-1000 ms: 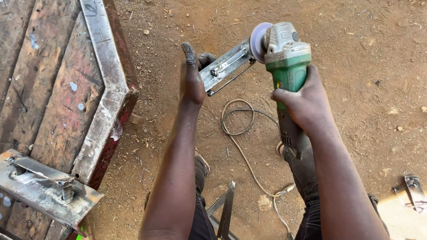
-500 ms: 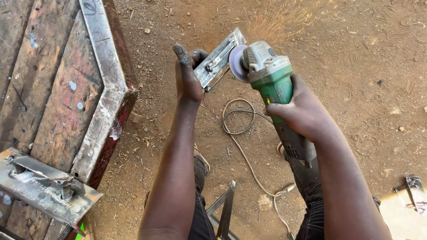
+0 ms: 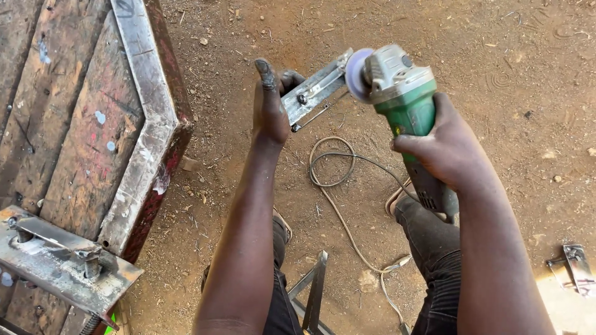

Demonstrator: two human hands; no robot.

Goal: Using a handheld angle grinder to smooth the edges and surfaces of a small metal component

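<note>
My left hand [image 3: 271, 102] grips one end of a short flat metal piece [image 3: 313, 90] with a bolt and a thin rod on it, held in the air above the dirt ground. My right hand [image 3: 444, 149] is wrapped round the body of a green and grey angle grinder [image 3: 400, 87]. The grinder's round disc [image 3: 358, 74] touches the far end of the metal piece. The grinder's cable [image 3: 338, 186] loops on the ground between my arms.
A worn wooden and steel-framed structure [image 3: 146, 124] lies at the left. A steel plate with bolts [image 3: 59, 263] sits at its near corner. A metal angle frame [image 3: 313, 288] stands between my legs. A small metal bracket [image 3: 577, 267] lies at the lower right.
The grinder has moved left and lower against the metal piece, then shifted slightly right. The sparks seen half a second ago are gone. My left hand keeps its grip.
</note>
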